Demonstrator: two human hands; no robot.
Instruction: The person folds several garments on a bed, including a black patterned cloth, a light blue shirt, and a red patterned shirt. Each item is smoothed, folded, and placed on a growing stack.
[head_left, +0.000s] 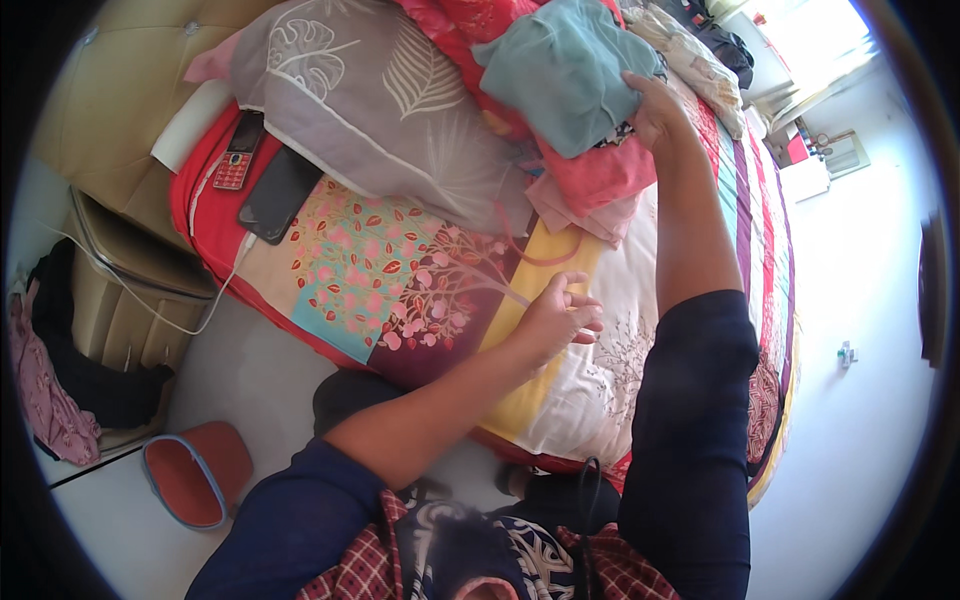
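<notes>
My right hand (654, 109) is at the right edge of a folded light blue garment (566, 71), its thumb on top and its other fingers mostly hidden. That garment tops a pile with a patterned black-and-white cloth, a coral pink garment (604, 176) and a paler pink cloth (559, 202) below. Over the bed's printed cover (409, 281), my left hand (559, 315) holds nothing, with its fingers loosely bent and apart. A pink band or strap (551, 260) lies just beyond it.
A grey leaf-patterned blanket (360, 97) lies across the bed, near a red keypad phone (236, 161) and a dark smartphone (277, 199) with a white cable (225, 281). On the floor at left stands a red bucket (240, 457), close to a bedside cabinet (124, 292) with clothes on it.
</notes>
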